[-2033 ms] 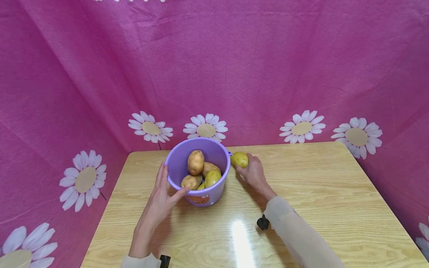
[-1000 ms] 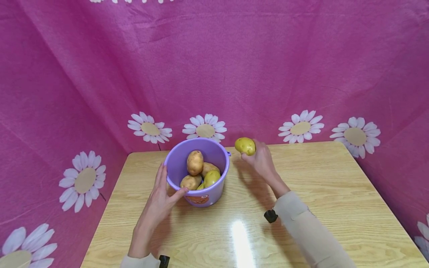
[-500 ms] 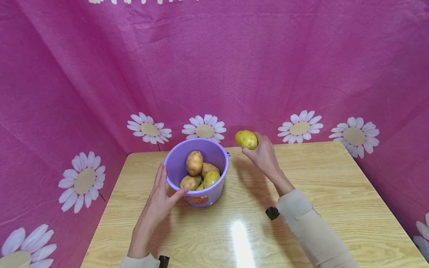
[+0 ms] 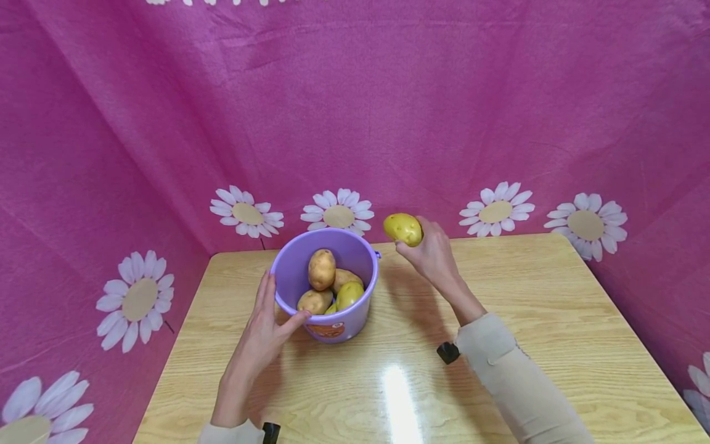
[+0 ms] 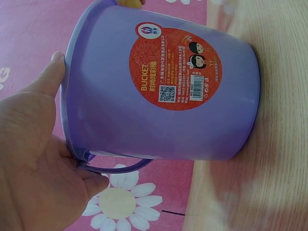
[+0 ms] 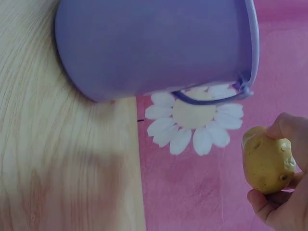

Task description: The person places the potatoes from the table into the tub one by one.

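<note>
A purple bucket (image 4: 359, 330) stands on the wooden table, with brown potatoes (image 4: 322, 270) and yellow-green ones (image 4: 350, 296) inside. My left hand (image 4: 266, 336) holds the bucket's rim at its near left, thumb on the front rim and fingers along the left side. In the left wrist view the thumb tip lies right at the rim, beside the bucket's orange label (image 5: 175, 67). Raised above the table to the right of the bucket, my right hand (image 4: 435, 256) grips a lumpy yellow potato (image 4: 403, 229) between thumb and fingers. Small dark eyes mark the potato's skin in the right wrist view.
The light wooden table (image 4: 527, 345) reaches back to a pink cloth (image 4: 421, 111) printed with white daisies, which also hangs at both sides. The bucket's purple handle (image 6: 207, 101) hangs down its outside.
My right hand has lifted the yellow potato from beside the bucket, first up and to the right, then slightly back left. The left hand and bucket have hardly moved.
</note>
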`<state>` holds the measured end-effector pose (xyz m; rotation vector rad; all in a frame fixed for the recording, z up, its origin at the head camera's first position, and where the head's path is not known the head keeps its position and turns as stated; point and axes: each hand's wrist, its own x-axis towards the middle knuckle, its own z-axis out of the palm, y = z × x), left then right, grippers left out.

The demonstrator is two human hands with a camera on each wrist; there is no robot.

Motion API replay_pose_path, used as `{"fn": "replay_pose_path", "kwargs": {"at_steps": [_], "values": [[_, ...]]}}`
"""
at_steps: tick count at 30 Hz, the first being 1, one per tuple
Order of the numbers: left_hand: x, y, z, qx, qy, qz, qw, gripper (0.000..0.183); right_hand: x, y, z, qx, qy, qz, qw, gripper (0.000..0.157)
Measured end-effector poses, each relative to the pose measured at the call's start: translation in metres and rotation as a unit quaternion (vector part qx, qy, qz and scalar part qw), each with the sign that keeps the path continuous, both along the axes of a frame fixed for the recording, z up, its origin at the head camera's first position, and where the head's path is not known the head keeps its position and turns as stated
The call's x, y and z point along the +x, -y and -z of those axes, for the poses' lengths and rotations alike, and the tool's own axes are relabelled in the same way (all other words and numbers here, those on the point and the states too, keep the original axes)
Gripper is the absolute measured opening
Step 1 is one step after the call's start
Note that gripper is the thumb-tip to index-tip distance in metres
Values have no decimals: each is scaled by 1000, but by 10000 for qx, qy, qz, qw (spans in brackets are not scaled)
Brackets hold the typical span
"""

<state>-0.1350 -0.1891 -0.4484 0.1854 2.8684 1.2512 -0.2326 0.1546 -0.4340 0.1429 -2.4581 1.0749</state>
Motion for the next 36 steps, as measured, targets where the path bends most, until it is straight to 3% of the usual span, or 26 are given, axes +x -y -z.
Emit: {"fn": "replay_pose_path", "kwargs": {"at_steps": [14, 30, 36], "values": [[0, 0, 0, 14, -60, 18, 10000, 116, 16, 45, -25, -121, 103, -566, 9983, 63], [-2, 0, 0, -53, -113, 99, 9999, 114, 33, 102, -27, 98, -11, -1482, 9889, 65], [-3, -1, 1, -32, -199, 151, 9997, 114, 38, 119, -25, 339, 16, -1690, 9850, 52]]}}
